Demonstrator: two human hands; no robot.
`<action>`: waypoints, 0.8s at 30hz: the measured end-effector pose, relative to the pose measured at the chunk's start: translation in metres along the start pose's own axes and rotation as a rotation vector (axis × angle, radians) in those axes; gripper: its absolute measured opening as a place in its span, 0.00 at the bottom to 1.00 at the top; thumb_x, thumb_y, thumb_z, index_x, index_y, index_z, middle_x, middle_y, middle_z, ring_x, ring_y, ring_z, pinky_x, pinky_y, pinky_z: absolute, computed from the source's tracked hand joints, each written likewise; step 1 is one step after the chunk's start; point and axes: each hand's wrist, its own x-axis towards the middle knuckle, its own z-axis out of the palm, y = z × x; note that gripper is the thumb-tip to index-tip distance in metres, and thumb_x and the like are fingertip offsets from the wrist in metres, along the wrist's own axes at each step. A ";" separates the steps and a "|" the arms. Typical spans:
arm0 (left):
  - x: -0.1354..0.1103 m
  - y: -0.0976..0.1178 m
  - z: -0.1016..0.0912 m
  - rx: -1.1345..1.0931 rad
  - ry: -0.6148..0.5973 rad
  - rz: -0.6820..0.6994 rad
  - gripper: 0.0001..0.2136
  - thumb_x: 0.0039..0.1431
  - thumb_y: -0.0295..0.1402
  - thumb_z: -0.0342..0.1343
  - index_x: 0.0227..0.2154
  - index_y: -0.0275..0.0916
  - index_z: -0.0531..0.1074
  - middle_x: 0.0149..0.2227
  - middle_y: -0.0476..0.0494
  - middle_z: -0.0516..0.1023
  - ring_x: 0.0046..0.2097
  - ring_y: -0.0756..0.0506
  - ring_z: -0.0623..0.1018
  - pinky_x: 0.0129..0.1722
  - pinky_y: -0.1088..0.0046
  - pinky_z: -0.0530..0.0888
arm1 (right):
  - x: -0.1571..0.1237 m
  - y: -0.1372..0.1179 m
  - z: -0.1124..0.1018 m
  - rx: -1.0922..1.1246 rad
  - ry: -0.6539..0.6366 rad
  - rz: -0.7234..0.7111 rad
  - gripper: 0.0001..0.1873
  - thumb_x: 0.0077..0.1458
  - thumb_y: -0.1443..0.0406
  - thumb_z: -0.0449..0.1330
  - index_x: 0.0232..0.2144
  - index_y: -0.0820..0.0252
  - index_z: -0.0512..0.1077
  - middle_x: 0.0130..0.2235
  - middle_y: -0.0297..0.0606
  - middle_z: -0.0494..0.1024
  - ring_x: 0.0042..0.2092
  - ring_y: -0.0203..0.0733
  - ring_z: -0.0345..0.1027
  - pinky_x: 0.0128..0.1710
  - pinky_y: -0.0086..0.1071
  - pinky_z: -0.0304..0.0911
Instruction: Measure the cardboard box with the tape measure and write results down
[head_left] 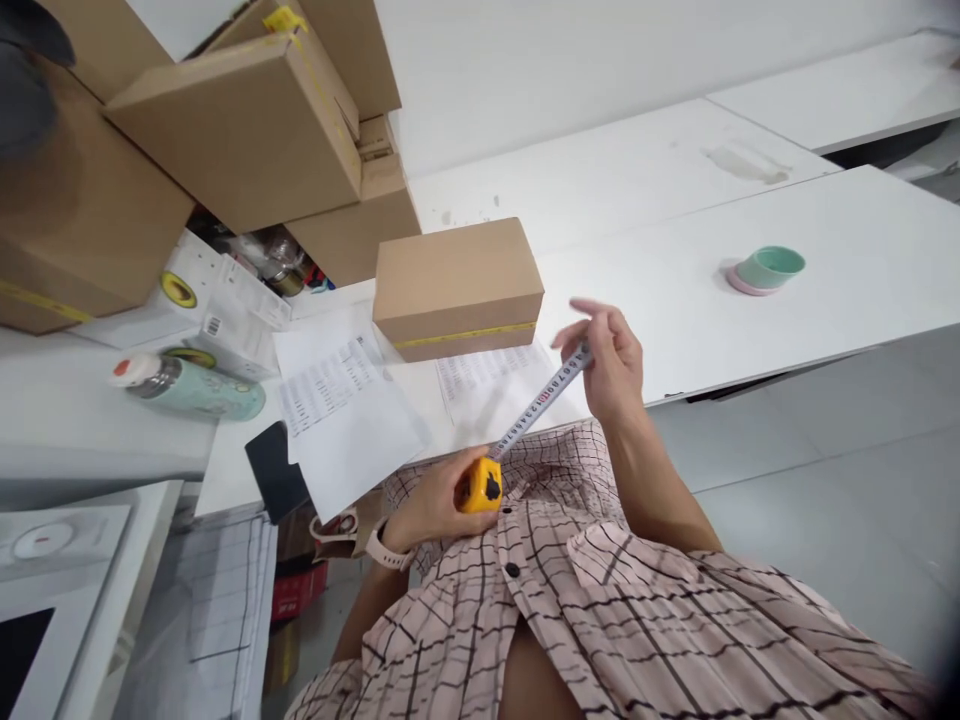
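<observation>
My left hand (433, 503) is closed around a yellow tape measure case (480, 487), held close to my checked shirt. The white blade (536, 405) runs up and to the right from the case. My right hand (609, 355) pinches the blade's end between thumb and fingers, with the other fingers raised. Both hands hover over the near edge of the white table (675, 330). A small brown cardboard box (457, 287) with a yellow tape band sits on the table just beyond the blade, on printed sheets of paper (341, 410).
Larger cardboard boxes (240, 130) are stacked at the back left. A mint green bottle (187, 388) lies on its side beside white cartons (217, 310). A black phone (276, 470) overhangs the table edge. A green and pink tape roll (765, 270) sits at right.
</observation>
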 end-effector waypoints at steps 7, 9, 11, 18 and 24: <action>0.004 -0.005 0.003 -0.155 0.175 -0.084 0.45 0.45 0.36 0.73 0.67 0.50 0.60 0.52 0.40 0.77 0.51 0.36 0.79 0.53 0.53 0.74 | -0.062 0.011 0.013 0.096 -0.141 0.090 0.19 0.66 0.48 0.53 0.31 0.51 0.71 0.30 0.35 0.76 0.28 0.41 0.71 0.29 0.39 0.71; 0.007 -0.003 -0.002 -0.126 0.230 -0.055 0.47 0.45 0.36 0.73 0.68 0.49 0.57 0.50 0.40 0.78 0.49 0.37 0.79 0.53 0.54 0.74 | -0.077 0.014 0.022 0.011 -0.297 0.020 0.17 0.67 0.51 0.52 0.34 0.49 0.74 0.36 0.37 0.80 0.37 0.46 0.76 0.38 0.44 0.75; 0.013 0.002 -0.013 -0.024 0.286 -0.005 0.46 0.45 0.38 0.73 0.67 0.49 0.56 0.49 0.41 0.78 0.48 0.38 0.80 0.51 0.56 0.76 | -0.084 0.020 0.030 -0.100 -0.376 -0.083 0.16 0.68 0.53 0.50 0.42 0.47 0.76 0.44 0.40 0.81 0.49 0.49 0.75 0.50 0.50 0.73; 0.079 0.026 -0.100 0.429 0.720 0.309 0.38 0.51 0.42 0.70 0.63 0.45 0.60 0.61 0.37 0.69 0.59 0.36 0.74 0.57 0.55 0.74 | -0.068 0.076 0.036 -0.698 -0.557 -0.319 0.25 0.70 0.54 0.48 0.63 0.55 0.68 0.68 0.44 0.65 0.71 0.54 0.54 0.68 0.56 0.53; 0.163 0.015 -0.145 0.581 0.711 0.329 0.31 0.55 0.42 0.67 0.60 0.42 0.64 0.59 0.36 0.71 0.60 0.35 0.72 0.62 0.51 0.68 | -0.067 0.097 0.023 -0.872 -0.621 -0.357 0.26 0.70 0.52 0.46 0.66 0.49 0.65 0.70 0.38 0.60 0.72 0.50 0.50 0.70 0.55 0.49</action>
